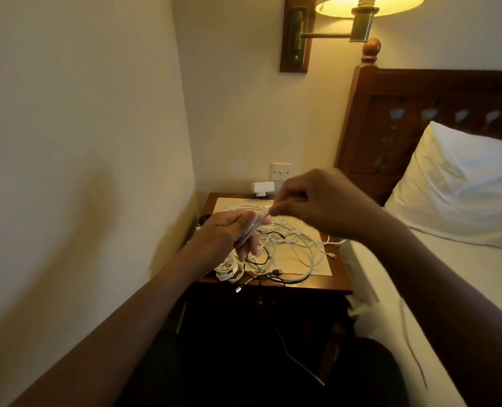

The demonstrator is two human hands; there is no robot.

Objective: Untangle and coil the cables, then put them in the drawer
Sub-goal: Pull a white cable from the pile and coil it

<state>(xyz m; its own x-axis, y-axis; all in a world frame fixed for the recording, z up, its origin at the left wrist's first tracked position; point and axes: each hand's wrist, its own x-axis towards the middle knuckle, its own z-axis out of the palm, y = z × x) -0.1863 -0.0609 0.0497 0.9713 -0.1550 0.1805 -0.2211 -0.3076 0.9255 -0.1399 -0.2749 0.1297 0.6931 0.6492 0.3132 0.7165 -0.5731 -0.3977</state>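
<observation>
We hold a blurred white cable in our left hand, fingers curled round it | our right hand, at 2 o'clock from the left, pinches the same cable | coiled white bundle at the front edge of the surface | tangled cables beyond it, at 1 o'clock

single head-worn wide-angle cam, faces forward and down along both forearms, left hand and right hand close in at mid-frame, nightstand with cables centred just beyond, wall fills left, bed on right, lamp at top edge
</observation>
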